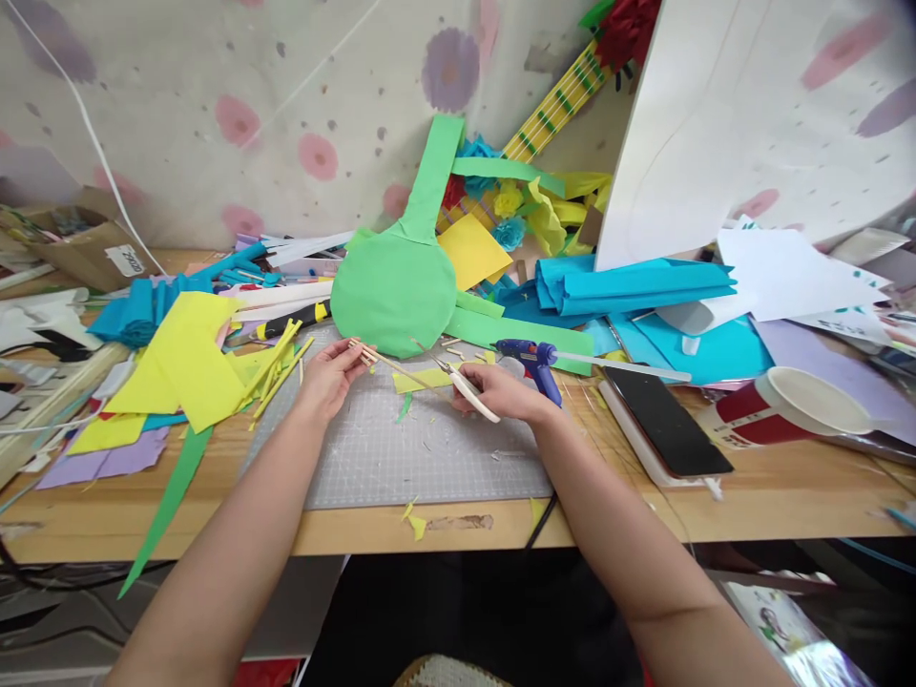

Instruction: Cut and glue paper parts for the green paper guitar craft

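My left hand (329, 379) pinches thin wooden sticks (392, 364) between thumb and fingers, above the grey cutting mat (422, 458). One longer stick reaches from it toward my right hand (497, 389). That hand is closed around white-handled pliers (475, 395), their jaws pointing up and left, close to the stick. Whether the jaws touch the stick I cannot tell. Just behind both hands stands a round green paper-covered shape with a long neck (393, 291). A yellow paper strip (424, 381) and small scraps lie on the mat below the pliers.
Right of my right hand sits a blue glue gun (530, 361) with a glue stick in its back. Further right are a phone (669, 420) and a red-and-white paper cup (794, 405). Yellow paper (193, 358) lies left, near a yellow-black cutter (293, 321). A white board (716, 124) stands behind.
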The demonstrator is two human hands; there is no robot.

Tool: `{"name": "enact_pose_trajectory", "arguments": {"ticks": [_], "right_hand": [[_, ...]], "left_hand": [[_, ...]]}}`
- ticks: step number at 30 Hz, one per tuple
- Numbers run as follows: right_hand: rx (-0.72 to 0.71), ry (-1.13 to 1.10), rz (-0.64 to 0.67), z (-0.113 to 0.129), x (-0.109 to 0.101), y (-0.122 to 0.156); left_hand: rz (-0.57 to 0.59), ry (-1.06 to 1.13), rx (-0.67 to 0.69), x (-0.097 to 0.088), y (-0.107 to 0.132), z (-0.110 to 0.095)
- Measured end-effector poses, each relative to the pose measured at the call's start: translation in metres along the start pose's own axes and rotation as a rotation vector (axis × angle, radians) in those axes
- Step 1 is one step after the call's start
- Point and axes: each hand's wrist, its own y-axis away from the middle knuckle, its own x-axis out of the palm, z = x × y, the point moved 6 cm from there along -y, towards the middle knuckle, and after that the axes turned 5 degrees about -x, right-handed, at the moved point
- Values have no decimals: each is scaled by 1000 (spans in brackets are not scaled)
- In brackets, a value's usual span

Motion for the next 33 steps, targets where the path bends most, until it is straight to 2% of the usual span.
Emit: {"name": "enact_pose_trajectory", "arguments": {"ticks": [3, 5, 9, 13, 19, 24, 26, 28, 31, 33], "right_hand": [[5, 72, 48, 0, -2, 2], [9, 149, 32, -1, -6, 1], [46, 323, -69, -2, -12, -1], [37, 438, -153, -1, -13, -1], [42, 535, -286, 1, -19, 1], [68, 532, -332, -1, -20, 0], [124, 517, -414, -6, -26, 2], [157, 433, -554, -11, -35, 5], [117, 251, -744, -14, -48, 11], [107, 236, -790, -13, -51, 13]], "left_hand": [[31, -39, 9, 4, 0, 2], [48, -69, 16, 6, 0, 4], [48, -68, -6, 6, -2, 8], [31, -56, 39, 7, -4, 8], [55, -75, 59, 13, -2, 11], [36, -97, 59, 14, -1, 12], [16, -98, 53, 12, -1, 11], [-9, -108, 44, 10, -1, 9], [-43, -149, -7, 6, -2, 6], [-40, -185, -58, 4, -3, 6]]}}
